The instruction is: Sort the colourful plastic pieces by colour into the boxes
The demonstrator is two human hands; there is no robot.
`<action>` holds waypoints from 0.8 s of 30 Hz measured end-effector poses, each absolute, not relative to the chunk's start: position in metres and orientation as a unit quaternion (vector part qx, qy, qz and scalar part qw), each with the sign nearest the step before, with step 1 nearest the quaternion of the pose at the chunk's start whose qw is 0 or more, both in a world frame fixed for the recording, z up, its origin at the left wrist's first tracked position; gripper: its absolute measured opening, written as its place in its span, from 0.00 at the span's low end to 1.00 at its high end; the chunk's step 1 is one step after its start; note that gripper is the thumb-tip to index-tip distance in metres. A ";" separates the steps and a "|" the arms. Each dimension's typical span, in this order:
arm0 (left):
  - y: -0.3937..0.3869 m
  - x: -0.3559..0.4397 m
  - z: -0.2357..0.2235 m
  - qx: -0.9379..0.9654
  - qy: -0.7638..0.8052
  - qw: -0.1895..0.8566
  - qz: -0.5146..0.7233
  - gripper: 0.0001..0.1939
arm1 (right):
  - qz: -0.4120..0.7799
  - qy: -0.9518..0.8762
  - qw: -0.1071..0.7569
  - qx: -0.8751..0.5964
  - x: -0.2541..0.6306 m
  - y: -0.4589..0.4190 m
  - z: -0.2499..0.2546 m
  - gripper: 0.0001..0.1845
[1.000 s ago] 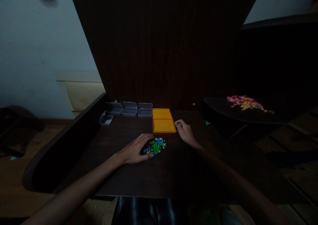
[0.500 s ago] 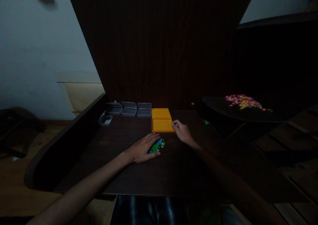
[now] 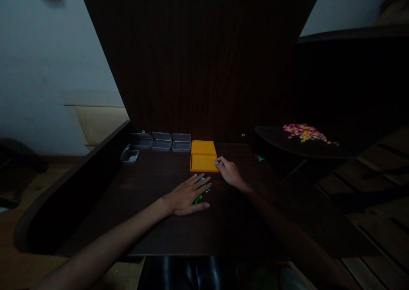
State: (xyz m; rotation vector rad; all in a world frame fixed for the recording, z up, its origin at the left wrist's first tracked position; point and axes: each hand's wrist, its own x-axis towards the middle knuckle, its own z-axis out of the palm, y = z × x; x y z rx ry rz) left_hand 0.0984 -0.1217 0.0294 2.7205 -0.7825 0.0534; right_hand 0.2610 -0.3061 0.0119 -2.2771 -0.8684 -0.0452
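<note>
My left hand (image 3: 186, 195) lies palm down with fingers spread over a small pile of green and blue pieces (image 3: 198, 199). Most of the pile is hidden beneath it; bits show between the fingers. An open yellow box (image 3: 203, 163), its lid laid back, sits just beyond that hand. At the box's right edge is my right hand (image 3: 227, 170), fingers curled and pinched on the rim. Everything rests on a dark wooden desk.
Several clear plastic cases (image 3: 181, 146) with raised lids line the back, left of the yellow box. A smaller clear case (image 3: 130, 155) lies before them. Pink and yellow pieces (image 3: 305, 132) are heaped on a side shelf. A green piece (image 3: 260, 158) lies at right.
My left hand has moved over the pile with its fingers spread, covering more of the green and blue pieces. My right hand stays at the box's edge. The view has shifted slightly.
</note>
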 end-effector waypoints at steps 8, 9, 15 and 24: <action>-0.128 0.093 0.034 0.941 -0.306 0.146 -0.001 0.39 | -0.016 -0.327 0.357 -0.875 0.261 -0.307 0.013 0.15; -0.127 0.093 0.037 0.940 -0.307 0.149 -0.005 0.39 | -0.017 -0.326 0.363 -0.872 0.261 -0.307 0.013 0.16; -0.108 0.098 0.066 0.935 -0.264 0.228 0.067 0.27 | -0.036 -0.305 0.443 -0.842 0.261 -0.310 0.022 0.17; -0.069 0.116 0.064 0.937 -0.112 0.266 0.195 0.21 | -0.033 -0.391 0.465 -0.794 0.234 -0.311 0.053 0.14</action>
